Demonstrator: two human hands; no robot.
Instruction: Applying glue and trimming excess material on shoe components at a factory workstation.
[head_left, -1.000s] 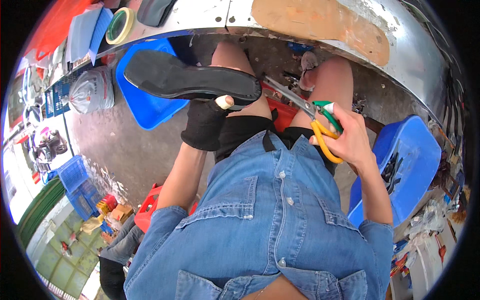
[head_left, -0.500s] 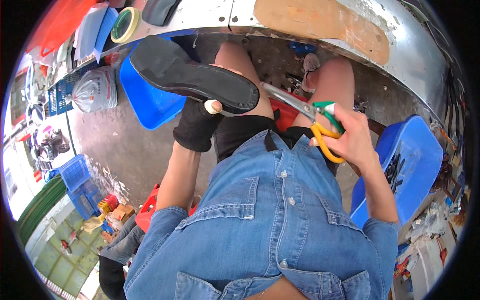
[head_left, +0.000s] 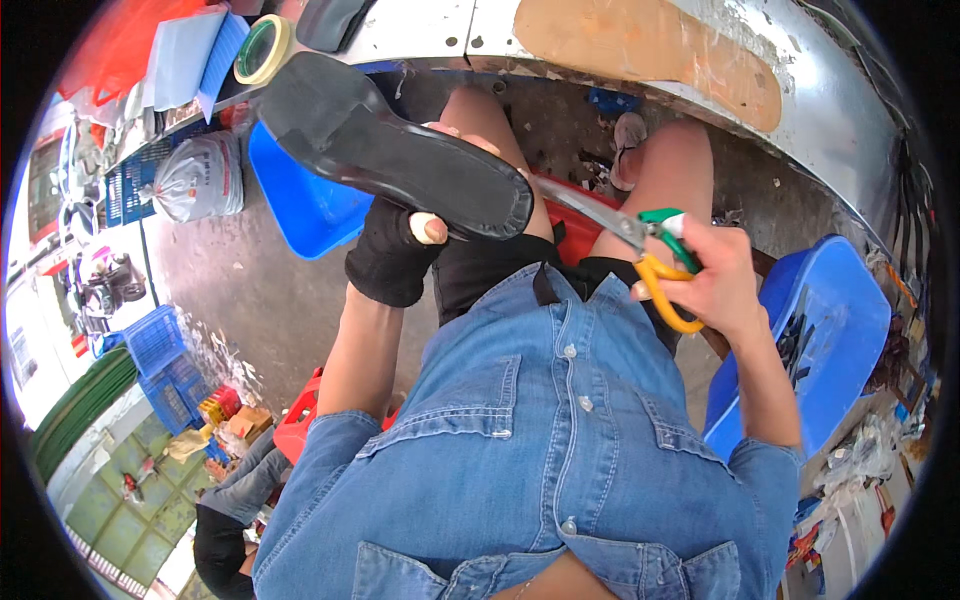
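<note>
My left hand [head_left: 388, 258], in a black fingerless glove, grips a black shoe sole [head_left: 400, 155] from below and behind. The thumb presses the sole's near edge, and other fingertips show over its far edge. The sole is held aslant above my lap, its broad end at the far left and its other end towards the middle. My right hand [head_left: 728, 268] is closed round the yellow and green handles of a pair of scissors [head_left: 612, 218]. The scissors' blades point left, with the tip right beside the sole's right end; whether they touch cannot be told.
Ahead runs a metal worktop [head_left: 430, 35] with a tan patch [head_left: 650, 55], a tape roll [head_left: 262, 50] and a dark sole-like piece. Blue tubs stand left [head_left: 300, 205] and right [head_left: 838, 320]. A plastic bag [head_left: 200, 180] lies left. Another person's sleeve [head_left: 222, 545] shows lower left.
The sole has shifted slightly right and tipped, showing more of its flat face. My right hand and the scissors have moved a little right and nearer.
</note>
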